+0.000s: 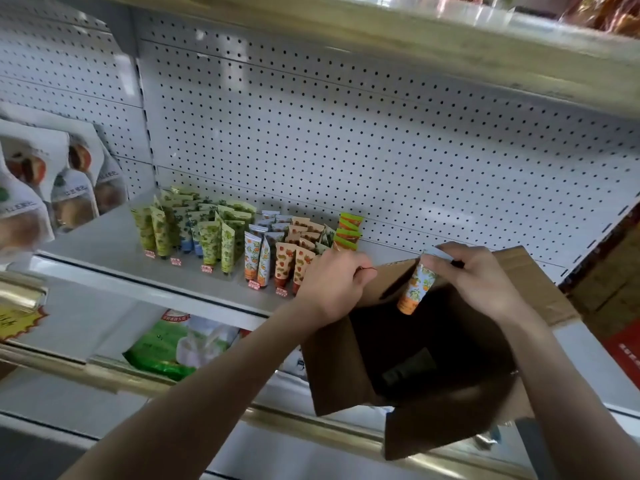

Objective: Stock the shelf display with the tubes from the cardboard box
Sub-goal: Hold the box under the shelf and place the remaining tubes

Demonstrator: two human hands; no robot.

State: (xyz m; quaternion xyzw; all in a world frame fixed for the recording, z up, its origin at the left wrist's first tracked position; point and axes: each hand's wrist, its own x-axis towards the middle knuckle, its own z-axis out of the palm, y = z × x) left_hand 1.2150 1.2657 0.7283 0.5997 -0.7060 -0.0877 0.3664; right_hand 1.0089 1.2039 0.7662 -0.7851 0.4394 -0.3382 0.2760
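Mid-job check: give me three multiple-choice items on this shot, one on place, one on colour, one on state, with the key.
1. Where is the tube in the right hand?
A. over the open box
B. standing on the shelf
C. hanging on the pegboard

2. What colour is that tube's cap?
A. blue
B. orange
C. black

3. What is the left hand doing?
A. hanging free
B. holding a green tube
C. gripping the box edge

Key: 1 A, it hangs cap down above the dark inside; 2 B, the bottom end is orange; 3 C, its fingers close on the cardboard rim.
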